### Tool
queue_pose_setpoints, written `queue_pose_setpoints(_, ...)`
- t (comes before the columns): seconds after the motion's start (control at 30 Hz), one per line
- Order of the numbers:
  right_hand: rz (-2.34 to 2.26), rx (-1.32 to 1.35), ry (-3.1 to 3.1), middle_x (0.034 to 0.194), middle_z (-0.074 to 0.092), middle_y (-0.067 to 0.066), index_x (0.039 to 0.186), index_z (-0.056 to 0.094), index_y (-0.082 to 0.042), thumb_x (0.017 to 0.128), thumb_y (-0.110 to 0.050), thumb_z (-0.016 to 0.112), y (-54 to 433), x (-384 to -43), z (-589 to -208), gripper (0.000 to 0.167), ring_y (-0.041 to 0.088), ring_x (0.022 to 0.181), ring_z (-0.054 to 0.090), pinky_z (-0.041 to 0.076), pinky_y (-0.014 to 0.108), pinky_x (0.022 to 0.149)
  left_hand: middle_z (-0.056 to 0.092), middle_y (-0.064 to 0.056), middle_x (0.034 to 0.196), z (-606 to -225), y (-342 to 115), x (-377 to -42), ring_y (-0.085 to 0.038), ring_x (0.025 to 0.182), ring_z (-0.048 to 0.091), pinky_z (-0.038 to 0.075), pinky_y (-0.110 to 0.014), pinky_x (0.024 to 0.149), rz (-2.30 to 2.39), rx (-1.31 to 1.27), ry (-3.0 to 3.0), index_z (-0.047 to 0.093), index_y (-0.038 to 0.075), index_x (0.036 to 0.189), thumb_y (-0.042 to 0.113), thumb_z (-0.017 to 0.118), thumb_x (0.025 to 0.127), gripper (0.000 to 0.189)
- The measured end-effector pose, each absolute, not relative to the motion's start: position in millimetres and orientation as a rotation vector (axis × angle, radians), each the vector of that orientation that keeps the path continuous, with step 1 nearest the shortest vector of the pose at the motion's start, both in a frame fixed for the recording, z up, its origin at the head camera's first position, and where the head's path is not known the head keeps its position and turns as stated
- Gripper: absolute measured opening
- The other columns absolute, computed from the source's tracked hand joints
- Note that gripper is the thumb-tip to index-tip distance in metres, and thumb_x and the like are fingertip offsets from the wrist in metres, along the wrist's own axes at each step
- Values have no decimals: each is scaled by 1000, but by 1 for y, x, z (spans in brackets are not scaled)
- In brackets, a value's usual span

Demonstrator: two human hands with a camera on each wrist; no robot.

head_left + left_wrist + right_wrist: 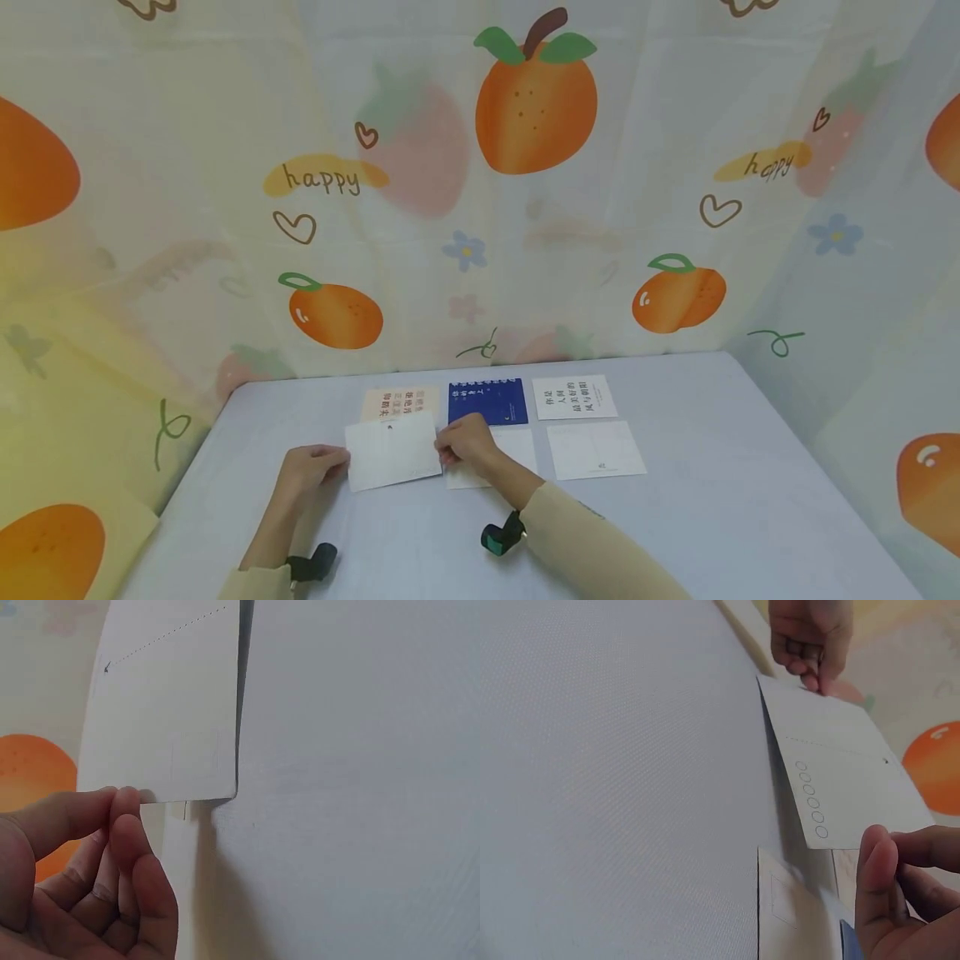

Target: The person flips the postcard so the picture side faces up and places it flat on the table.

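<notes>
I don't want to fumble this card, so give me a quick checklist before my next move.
1. Left hand grips the held card: ok, edge pinched.
2. Right hand grips the opposite edge: ok, pinched.
3. Held card off the table: ok, appears lifted, shadow beneath it.
4. Beige card fully visible: not ok, the held card hides its lower part in the head view.
5. Print on the held card's underside: cannot tell, that side is hidden.

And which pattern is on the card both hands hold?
White card with six circles and a dotted line; clearest in the right wrist view.
</notes>
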State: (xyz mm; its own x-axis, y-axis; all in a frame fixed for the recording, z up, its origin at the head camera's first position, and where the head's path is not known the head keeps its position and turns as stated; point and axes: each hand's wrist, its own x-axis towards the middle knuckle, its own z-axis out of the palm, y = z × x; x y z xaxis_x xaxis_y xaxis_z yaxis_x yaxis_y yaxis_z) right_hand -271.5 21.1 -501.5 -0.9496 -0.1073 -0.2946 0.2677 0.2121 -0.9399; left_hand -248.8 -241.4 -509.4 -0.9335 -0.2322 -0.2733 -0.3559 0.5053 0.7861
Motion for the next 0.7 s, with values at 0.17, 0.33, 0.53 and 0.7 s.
queue_pose_setpoints(0.17,-1844,152,2161,69,70,11,90,73,6,82,1,66,23,-273,-501,12,10,52,62,53,20,52,72,-7,88,-506,-241,-248,-11,76,63,52,-22,68,1546,-496,2540,66,-9,111,16,62,93,31)
queue_pose_setpoints(0.33,-1889,128,2117,75,72,13,94,73,6,83,0,67,28,-274,-501,14,12,57,66,57,23,57,74,-2,87,-501,-241,-246,-7,76,65,55,-20,70,1678,-470,2467,63,-11,114,16,60,95,33)
queue_pose_setpoints(0.53,-1918,63,2098,81,73,15,96,73,7,85,-2,67,35,-275,-500,15,12,61,68,58,25,62,74,2,86,-500,-241,-244,-7,78,67,56,-19,72,1827,-497,2312,59,-11,122,16,60,96,38)
queue_pose_setpoints(0.7,-1921,45,2081,82,74,16,97,72,8,87,-4,66,38,-276,-501,17,12,61,68,58,25,62,74,3,84,-500,-241,-243,-8,78,68,56,-20,72,1882,-524,2245,56,-11,125,20,58,98,41)
